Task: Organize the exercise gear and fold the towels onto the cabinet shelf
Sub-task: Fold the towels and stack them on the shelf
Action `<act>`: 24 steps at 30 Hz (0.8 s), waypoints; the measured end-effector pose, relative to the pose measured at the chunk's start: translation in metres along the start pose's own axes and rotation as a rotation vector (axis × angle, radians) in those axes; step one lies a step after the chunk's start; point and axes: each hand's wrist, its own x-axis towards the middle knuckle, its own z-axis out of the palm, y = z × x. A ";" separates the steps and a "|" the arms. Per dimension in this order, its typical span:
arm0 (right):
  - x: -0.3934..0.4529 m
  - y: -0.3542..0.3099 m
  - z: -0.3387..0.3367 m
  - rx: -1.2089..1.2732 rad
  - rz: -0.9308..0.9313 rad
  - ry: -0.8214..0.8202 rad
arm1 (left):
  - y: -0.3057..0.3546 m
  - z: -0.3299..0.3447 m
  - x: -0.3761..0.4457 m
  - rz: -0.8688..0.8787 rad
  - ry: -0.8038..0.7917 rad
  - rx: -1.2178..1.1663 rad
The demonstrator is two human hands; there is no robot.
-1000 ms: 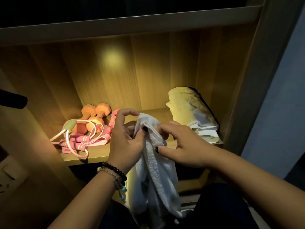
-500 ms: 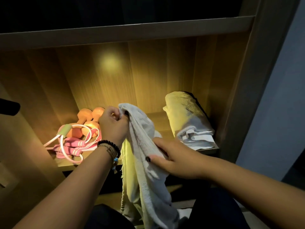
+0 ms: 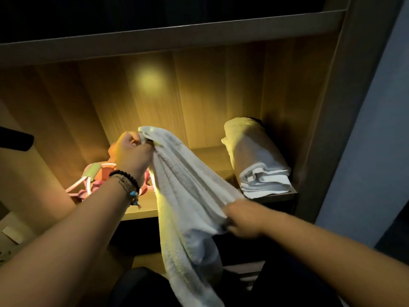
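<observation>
Now towel (image 3: 188,196) higher, right hand (image 3: 241,220) seemingly lower.

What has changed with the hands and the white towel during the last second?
The left hand lifted the towel corner up and leftward; the right hand slid down its edge, spreading it. Both kept gripping. The folded towel on the shelf stayed.

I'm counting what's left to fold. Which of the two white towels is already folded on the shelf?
The folded towel at the shelf's right end. The other towel hangs unfolded between both hands.
</observation>
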 end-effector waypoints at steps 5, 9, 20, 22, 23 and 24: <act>0.001 0.044 -0.055 -0.395 0.104 0.120 | -0.018 -0.029 -0.002 0.042 0.017 0.125; -0.010 0.061 -0.098 -0.596 0.049 0.368 | -0.027 -0.037 -0.004 0.140 -0.101 0.238; -0.048 0.081 -0.142 -0.598 0.002 0.331 | -0.037 -0.027 -0.024 0.391 -0.516 0.846; -0.047 0.080 -0.138 -0.605 -0.020 0.311 | -0.039 -0.019 -0.027 0.417 -0.644 1.054; -0.047 0.079 -0.136 -0.609 -0.023 0.295 | -0.038 -0.014 -0.025 0.438 -0.662 1.145; -0.048 0.079 -0.136 -0.610 -0.012 0.286 | -0.036 -0.009 -0.020 0.440 -0.602 1.176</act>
